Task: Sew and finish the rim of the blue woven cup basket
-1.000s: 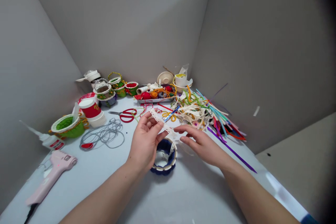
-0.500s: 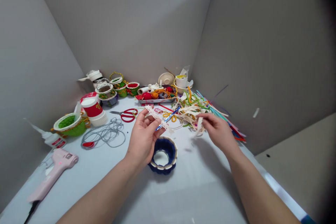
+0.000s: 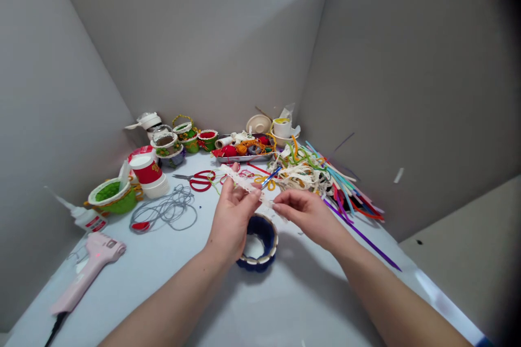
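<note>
A strip of white lace trim runs between my hands, above the table. My left hand pinches it between thumb and fingers, with part of the strip lying across the fingers. At the strip's right part, my right hand is closed on it with thumb and forefinger. Below both hands stands a small dark blue basket with a pale rim, partly hidden by my left hand. A shiny blue strip shows just behind the lace; where its near end lies is hidden.
On the left lie a pink glue gun, a glue bottle, grey cord and red-handled scissors. A metal tray of yarn stands at the back. Tangled trims and pipe cleaners cover the right rear.
My right hand went out to the right with a piece of lace in its fingers, then came back beside my left hand. My left hand kept its hold on the lace.
</note>
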A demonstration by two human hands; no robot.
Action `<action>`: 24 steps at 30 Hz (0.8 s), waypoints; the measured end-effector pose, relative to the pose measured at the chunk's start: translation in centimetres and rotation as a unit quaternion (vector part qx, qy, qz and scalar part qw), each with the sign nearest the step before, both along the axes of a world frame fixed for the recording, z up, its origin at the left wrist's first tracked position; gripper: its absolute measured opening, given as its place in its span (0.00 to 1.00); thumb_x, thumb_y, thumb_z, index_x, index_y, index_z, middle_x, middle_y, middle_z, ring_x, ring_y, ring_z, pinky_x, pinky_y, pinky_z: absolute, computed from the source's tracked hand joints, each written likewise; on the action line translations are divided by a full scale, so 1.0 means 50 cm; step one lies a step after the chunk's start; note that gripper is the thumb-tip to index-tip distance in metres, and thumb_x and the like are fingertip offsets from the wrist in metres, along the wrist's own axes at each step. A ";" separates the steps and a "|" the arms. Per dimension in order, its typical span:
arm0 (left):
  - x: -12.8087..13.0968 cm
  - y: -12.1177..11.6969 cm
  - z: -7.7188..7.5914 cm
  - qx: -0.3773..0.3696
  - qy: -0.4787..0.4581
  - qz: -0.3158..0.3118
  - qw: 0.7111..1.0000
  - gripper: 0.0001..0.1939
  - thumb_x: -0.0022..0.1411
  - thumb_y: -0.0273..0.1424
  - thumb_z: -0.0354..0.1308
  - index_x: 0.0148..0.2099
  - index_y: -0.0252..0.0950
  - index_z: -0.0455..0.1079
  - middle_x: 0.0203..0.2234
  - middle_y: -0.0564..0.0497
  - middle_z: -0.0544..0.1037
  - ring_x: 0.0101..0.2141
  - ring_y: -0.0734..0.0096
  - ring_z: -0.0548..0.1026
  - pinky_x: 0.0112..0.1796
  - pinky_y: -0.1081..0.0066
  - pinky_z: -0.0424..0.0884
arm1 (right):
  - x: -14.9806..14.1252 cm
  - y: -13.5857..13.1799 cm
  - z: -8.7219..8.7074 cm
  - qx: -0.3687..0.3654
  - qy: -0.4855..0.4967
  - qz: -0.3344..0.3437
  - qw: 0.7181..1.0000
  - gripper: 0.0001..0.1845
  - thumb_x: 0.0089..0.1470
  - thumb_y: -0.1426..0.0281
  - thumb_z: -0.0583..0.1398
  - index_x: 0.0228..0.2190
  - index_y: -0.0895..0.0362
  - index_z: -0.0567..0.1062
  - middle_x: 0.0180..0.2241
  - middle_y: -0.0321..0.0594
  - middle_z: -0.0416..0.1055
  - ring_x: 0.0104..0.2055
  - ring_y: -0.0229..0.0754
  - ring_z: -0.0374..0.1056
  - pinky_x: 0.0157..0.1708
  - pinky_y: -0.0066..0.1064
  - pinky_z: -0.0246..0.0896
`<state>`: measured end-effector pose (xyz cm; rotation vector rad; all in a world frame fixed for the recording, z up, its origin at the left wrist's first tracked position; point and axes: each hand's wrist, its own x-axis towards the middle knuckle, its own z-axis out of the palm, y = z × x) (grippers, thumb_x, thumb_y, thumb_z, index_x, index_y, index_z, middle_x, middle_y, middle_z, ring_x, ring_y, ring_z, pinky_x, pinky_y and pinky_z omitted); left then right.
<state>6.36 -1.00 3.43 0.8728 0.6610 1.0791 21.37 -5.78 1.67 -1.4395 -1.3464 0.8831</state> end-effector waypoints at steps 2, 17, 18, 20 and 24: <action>-0.008 0.018 -0.001 -0.022 -0.004 0.000 1.000 0.29 0.55 0.30 0.62 0.59 0.43 0.60 0.39 0.48 0.75 0.35 0.76 0.73 0.38 0.73 0.73 | 0.019 -0.008 0.000 0.002 -0.017 -0.004 1.000 0.12 0.51 0.61 0.60 0.28 0.58 0.72 0.23 0.33 0.65 0.25 0.33 0.58 0.24 0.26 0.51; -0.053 0.093 -0.010 0.004 0.081 -0.019 0.997 0.11 0.50 0.26 0.64 0.38 0.29 0.74 0.25 0.51 0.74 0.26 0.80 0.72 0.32 0.78 0.73 | 0.091 -0.014 -0.021 -0.016 -0.031 -0.039 0.999 0.14 0.51 0.58 0.58 0.30 0.57 0.69 0.25 0.36 0.67 0.27 0.36 0.60 0.28 0.27 0.56; -0.053 0.092 -0.012 0.006 0.096 -0.024 0.995 0.11 0.49 0.26 0.65 0.38 0.29 0.73 0.25 0.51 0.74 0.25 0.80 0.72 0.31 0.77 0.73 | 0.095 -0.013 -0.024 -0.025 -0.042 -0.028 0.998 0.14 0.51 0.58 0.58 0.30 0.57 0.69 0.25 0.36 0.67 0.27 0.36 0.61 0.28 0.28 0.56; -0.051 0.088 -0.013 0.019 0.128 -0.037 0.991 0.12 0.48 0.27 0.65 0.37 0.30 0.72 0.25 0.51 0.74 0.25 0.79 0.73 0.31 0.76 0.73 | 0.102 -0.011 -0.031 -0.046 -0.087 0.007 0.995 0.13 0.51 0.59 0.57 0.29 0.58 0.69 0.24 0.36 0.67 0.27 0.37 0.61 0.28 0.28 0.56; -0.040 0.077 -0.008 0.082 0.164 -0.062 0.981 0.15 0.49 0.30 0.64 0.41 0.34 0.69 0.24 0.53 0.74 0.27 0.75 0.74 0.33 0.72 0.73 | 0.108 -0.003 -0.037 -0.022 -0.216 0.005 0.976 0.11 0.52 0.62 0.56 0.26 0.57 0.70 0.25 0.38 0.68 0.29 0.39 0.62 0.29 0.29 0.54</action>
